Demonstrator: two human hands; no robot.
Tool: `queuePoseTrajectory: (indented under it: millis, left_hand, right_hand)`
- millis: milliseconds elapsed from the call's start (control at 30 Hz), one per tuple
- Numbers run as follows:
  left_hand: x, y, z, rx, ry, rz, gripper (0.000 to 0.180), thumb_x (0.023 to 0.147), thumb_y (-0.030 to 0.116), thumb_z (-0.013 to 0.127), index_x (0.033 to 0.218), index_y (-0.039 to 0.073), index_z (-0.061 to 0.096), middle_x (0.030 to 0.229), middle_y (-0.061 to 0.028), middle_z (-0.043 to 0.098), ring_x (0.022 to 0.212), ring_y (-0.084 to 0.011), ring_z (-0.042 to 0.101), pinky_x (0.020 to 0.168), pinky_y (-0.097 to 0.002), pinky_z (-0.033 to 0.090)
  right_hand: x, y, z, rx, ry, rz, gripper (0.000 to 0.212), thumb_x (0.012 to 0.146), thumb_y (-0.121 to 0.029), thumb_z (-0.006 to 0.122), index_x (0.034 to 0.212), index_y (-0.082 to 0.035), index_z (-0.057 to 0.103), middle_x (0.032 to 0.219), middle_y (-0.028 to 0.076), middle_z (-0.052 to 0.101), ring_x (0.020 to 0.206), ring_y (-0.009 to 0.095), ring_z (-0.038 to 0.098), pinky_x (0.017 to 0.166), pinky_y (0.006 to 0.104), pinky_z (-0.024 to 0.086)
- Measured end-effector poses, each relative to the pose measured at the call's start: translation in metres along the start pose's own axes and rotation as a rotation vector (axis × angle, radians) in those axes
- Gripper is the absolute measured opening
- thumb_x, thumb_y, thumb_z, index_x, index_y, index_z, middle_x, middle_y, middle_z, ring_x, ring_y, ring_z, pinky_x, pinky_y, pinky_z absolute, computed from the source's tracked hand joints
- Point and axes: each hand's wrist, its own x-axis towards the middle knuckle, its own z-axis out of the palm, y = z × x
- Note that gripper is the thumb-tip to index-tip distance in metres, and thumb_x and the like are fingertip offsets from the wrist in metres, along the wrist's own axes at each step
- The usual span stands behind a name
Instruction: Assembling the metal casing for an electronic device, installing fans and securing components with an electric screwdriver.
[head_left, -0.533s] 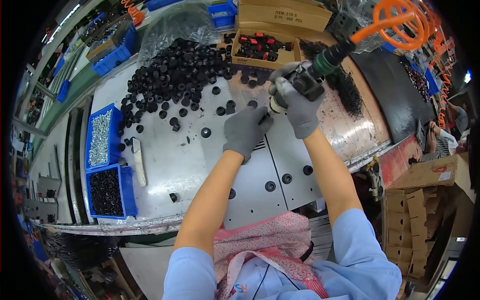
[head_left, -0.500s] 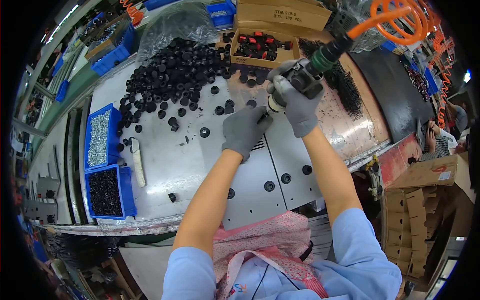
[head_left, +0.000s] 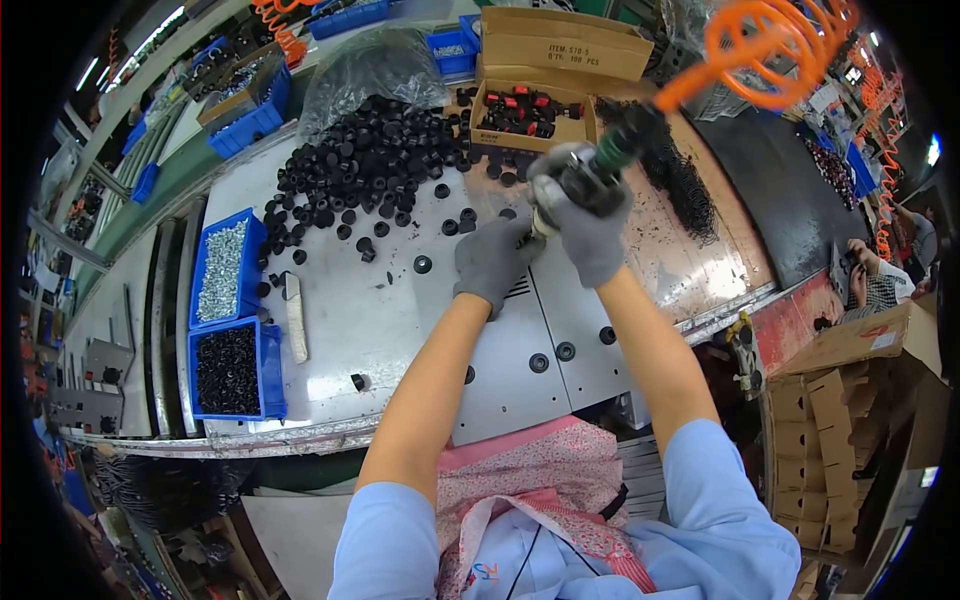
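Observation:
My right hand (head_left: 590,235), in a grey glove, is wrapped round a pneumatic screwdriver (head_left: 590,178) with a dark metal body and green collar. The driver leans over the far part of two grey metal plates (head_left: 510,400). At its tip, the closed fingers of my left hand (head_left: 490,262), also gloved, meet the nose of the tool. What they pinch there is hidden. Round black rubber feet (head_left: 539,362) sit on the near part of the plates, some partly behind my left forearm. One more black foot (head_left: 423,264) lies left of my left hand.
A large heap of black rubber feet (head_left: 360,160) covers the back left. Blue bins hold silver screws (head_left: 222,272) and black screws (head_left: 228,370). An open cardboard box (head_left: 530,140) stands behind the driver. An orange coiled hose (head_left: 770,50) hangs at the upper right. Another person's hands (head_left: 862,268) show far right.
The whole view has shifted slightly. The driver's rear end has swung a little left and down and looks blurred. Both hands keep their places at the tool and its tip.

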Motion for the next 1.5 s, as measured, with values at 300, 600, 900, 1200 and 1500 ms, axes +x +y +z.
queuePoseTrajectory:
  millis: [300, 600, 900, 1200, 1500]
  left_hand:
    - [-0.011, -0.058, -0.002, -2.195, -0.088, -0.371, 0.033, 0.093, 0.038, 0.045, 0.091, 0.006, 0.052, 0.080, -0.0071, 0.055, 0.075, -0.0212, 0.056, 0.067, -0.0305, 0.047]
    - [-0.108, 0.034, -0.017, -2.202, -0.226, -0.497, 0.034, 0.098, 0.023, 0.030, 0.116, -0.003, 0.042, 0.114, -0.0205, 0.051, 0.107, -0.0343, 0.052, 0.094, -0.0410, 0.046]
    - [-0.154, 0.067, -0.018, -1.955, -0.587, -0.549, 0.037, 0.090, 0.042, 0.048, 0.091, 0.006, 0.055, 0.053, 0.0006, 0.047, 0.036, -0.0086, 0.035, 0.034, -0.0192, 0.028]
    - [-0.156, 0.074, -0.019, -1.898, -0.681, -0.324, 0.045, 0.086, 0.054, 0.041, 0.082, 0.011, 0.054, 0.041, 0.0011, 0.036, 0.031, -0.0080, 0.029, 0.031, -0.0205, 0.023]
    - [-0.141, 0.069, -0.017, -1.684, -0.690, -0.163, 0.051, 0.081, 0.057, 0.052, 0.081, 0.006, 0.055, 0.046, 0.0006, 0.041, 0.035, -0.0068, 0.030, 0.035, -0.0203, 0.024]
  right_hand:
    - [-0.095, -0.118, -0.021, 0.174, -0.220, -0.136, 0.033, 0.081, -0.002, 0.054, 0.108, -0.007, 0.036, 0.089, 0.016, 0.054, 0.072, 0.020, 0.057, 0.061, 0.0332, 0.051]
    - [-0.126, -0.155, -0.027, 0.152, -0.102, -0.213, 0.037, 0.078, -0.009, 0.066, 0.106, -0.006, 0.041, 0.091, 0.016, 0.055, 0.074, 0.023, 0.058, 0.065, 0.0370, 0.053]
    - [-0.143, -0.160, -0.031, 0.221, -0.168, -0.235, 0.037, 0.081, -0.008, 0.064, 0.108, -0.009, 0.038, 0.091, 0.017, 0.055, 0.076, 0.024, 0.059, 0.067, 0.0387, 0.052]
    - [-0.145, -0.167, -0.035, 0.173, -0.174, -0.361, 0.029, 0.081, -0.015, 0.058, 0.107, -0.009, 0.047, 0.094, 0.011, 0.056, 0.069, 0.021, 0.057, 0.058, 0.0332, 0.047]
    - [-0.144, -0.167, -0.045, 0.124, -0.141, -0.351, 0.039, 0.080, -0.023, 0.063, 0.110, -0.009, 0.042, 0.089, 0.013, 0.056, 0.069, 0.022, 0.058, 0.060, 0.0353, 0.049]
